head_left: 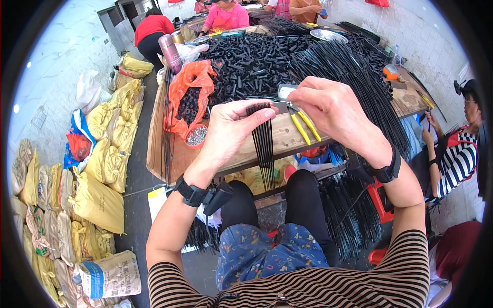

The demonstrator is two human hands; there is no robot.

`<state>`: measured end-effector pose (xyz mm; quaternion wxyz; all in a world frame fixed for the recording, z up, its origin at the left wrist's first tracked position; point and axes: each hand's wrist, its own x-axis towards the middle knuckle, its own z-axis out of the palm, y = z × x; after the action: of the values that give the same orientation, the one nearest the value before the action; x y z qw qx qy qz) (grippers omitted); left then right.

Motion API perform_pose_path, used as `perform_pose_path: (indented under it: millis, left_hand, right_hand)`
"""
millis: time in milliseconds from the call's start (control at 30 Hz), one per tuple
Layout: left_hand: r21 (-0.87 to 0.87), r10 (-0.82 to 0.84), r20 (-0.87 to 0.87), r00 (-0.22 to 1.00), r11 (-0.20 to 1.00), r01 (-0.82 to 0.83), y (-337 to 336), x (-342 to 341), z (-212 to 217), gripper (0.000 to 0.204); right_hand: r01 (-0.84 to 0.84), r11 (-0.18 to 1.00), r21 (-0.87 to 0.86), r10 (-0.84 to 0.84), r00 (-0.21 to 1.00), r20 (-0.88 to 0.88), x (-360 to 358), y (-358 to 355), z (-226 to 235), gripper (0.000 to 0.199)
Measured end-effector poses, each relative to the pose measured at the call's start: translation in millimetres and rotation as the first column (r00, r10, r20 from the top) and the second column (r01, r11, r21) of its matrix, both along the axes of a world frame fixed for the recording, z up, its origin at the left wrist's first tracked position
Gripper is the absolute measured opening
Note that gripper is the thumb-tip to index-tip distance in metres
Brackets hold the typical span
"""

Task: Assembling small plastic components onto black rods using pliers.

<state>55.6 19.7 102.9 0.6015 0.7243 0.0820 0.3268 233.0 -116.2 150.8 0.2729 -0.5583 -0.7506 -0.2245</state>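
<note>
My left hand [231, 126] is closed around a bunch of thin black rods [264, 154], which hang down past the table's front edge. Their thicker upper ends show at my thumb and fingers. To the right, my right hand [334, 105] is closed in a pinch close to those ends; what its fingertips hold is too small to make out. A flat grey piece [280, 107] shows between the two hands. Yellow-handled pliers [303, 126] lie on the wooden table [236, 151] just below my right hand. A small whitish container [286, 91] stands behind my right fingertips.
A heap of short black parts [246, 61] covers the table's middle, with long black rods [354, 77] at right. An orange bag [192, 77], a cup of small metal pieces [196, 135] and a pink bottle [170, 54] stand left. Yellow sacks [100, 200] line the floor; co-workers sit around.
</note>
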Motion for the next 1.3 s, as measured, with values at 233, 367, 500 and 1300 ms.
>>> perform_pose_path:
  millis: [233, 367, 500, 1300]
  left_hand:
    - [0.054, -0.017, -0.035, 0.999, 0.998, 0.019, -1, 3, 1, 0.024]
    - [0.030, -0.069, -0.041, 0.997, 0.997, 0.071, -1, 5, 3, 0.023]
    - [0.149, -0.032, -0.123, 0.992, 0.988, 0.050, 4, 4, 5, 0.019]
    - [-0.041, -0.155, -0.220, 0.963, 0.988, 0.149, -4, 6, -90, 0.021]
  right_hand:
    - [-0.094, 0.993, -0.069, 0.085, 0.989, -0.119, -6, 3, 1, 0.013]
    - [-0.101, 0.994, -0.052, 0.095, 0.991, -0.095, -7, 4, 3, 0.013]
    - [-0.096, 0.995, -0.010, 0.096, 0.994, -0.061, -8, 6, 5, 0.013]
    - [-0.006, 0.990, -0.141, -0.012, 0.992, -0.125, 26, 46, -24, 0.018]
